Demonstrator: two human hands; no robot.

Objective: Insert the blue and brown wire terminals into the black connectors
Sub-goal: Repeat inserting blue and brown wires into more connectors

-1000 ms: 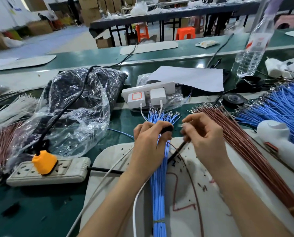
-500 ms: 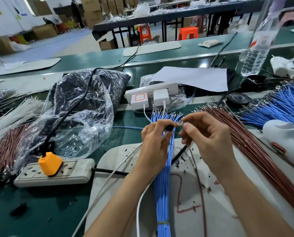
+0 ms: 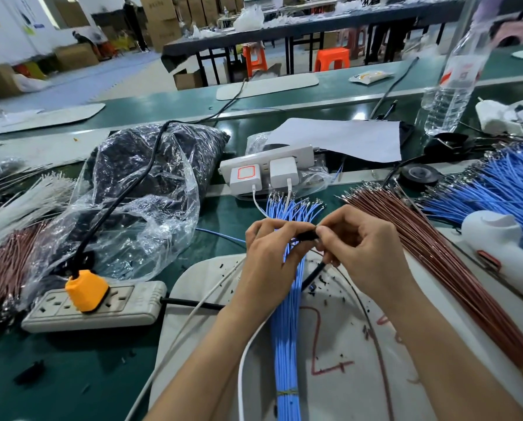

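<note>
Nearest you, the blue wire bundle (image 3: pixel 286 344) is lying lengthwise on the white mat (image 3: pixel 345 390), running between your 2 forearms. Just above it, your left hand (image 3: pixel 269 256) is pinching the black connector (image 3: pixel 307 236) with curled fingers, and your right hand (image 3: pixel 363 247) is pinching its right end, fingers tightly curled. 1 thin brown wire (image 3: pixel 372 323) is trailing from under that hand across the mat. The brown wire bundle (image 3: pixel 454 278) is lying to the right, and a water bottle (image 3: pixel 454 86) is standing far behind
</note>
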